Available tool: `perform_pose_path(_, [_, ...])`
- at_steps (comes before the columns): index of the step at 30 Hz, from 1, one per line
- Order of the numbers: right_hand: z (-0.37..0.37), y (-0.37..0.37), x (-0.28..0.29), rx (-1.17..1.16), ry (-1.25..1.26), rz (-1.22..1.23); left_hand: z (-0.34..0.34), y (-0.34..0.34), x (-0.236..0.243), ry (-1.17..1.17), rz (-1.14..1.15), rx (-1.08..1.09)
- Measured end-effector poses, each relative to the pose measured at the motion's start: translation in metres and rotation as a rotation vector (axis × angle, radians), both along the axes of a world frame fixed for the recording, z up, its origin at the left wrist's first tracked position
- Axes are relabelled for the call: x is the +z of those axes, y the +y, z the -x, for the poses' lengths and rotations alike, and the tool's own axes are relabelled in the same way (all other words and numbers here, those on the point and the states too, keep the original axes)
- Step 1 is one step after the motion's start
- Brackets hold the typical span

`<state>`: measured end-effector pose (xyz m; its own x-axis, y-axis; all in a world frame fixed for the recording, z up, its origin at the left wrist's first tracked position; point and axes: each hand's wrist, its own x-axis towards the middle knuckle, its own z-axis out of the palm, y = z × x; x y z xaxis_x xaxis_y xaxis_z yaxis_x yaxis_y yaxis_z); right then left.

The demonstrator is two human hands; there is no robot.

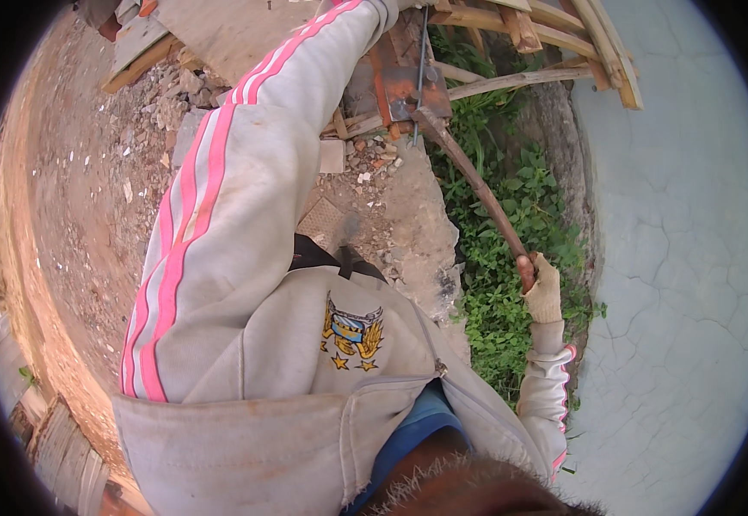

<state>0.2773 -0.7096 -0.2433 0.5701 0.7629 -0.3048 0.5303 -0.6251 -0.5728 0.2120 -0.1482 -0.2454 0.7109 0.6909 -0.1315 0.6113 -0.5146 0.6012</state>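
My right hand [542, 288], in a cream knitted glove with bare fingertips, is closed round the wooden handle of a hammer [481, 185]. The handle slants up and left, and the hammer's head end lies at a rusty metal plate [401, 93]. Across this plate runs a thin metal rod [421, 69], its lower end sticking out past the plate's near edge. My left arm stretches far forward, and the left hand [410, 3] is at the rod's upper end, gripping it. Most of that hand is cut off by the picture's upper edge.
Wooden poles and beams [554, 34] stand around the plate at the far right. A pale cracked wall [675, 258] rises on the right, with green plants [511, 301] along its foot. Broken stones [180, 95] lie on the dirt ground at left, near a board [219, 34].
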Motion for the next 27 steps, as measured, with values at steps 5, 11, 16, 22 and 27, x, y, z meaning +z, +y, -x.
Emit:
perform_pose_path(5, [-0.023, 0.014, 0.001, 0.143, -0.154, 0.02, -0.008, 0.018, -0.025, 0.0, -0.06, 0.041])
perform_pose_path(11, [-0.039, 0.022, 0.007, 0.172, -0.216, 0.089, -0.011, 0.016, -0.022, 0.011, -0.059, 0.003])
perform_pose_path(16, [-0.018, 0.012, -0.002, 0.105, -0.245, 0.19, -0.008, 0.01, -0.014, 0.03, -0.135, 0.008])
perform_pose_path(22, [-0.009, 0.007, -0.007, 0.133, -0.304, 0.105, 0.003, -0.006, 0.003, -0.121, 0.076, -0.076])
perform_pose_path(27, [-0.032, -0.078, -0.025, 0.046, -0.497, 0.213, -0.012, 0.022, -0.026, -0.073, -0.069, -0.027])
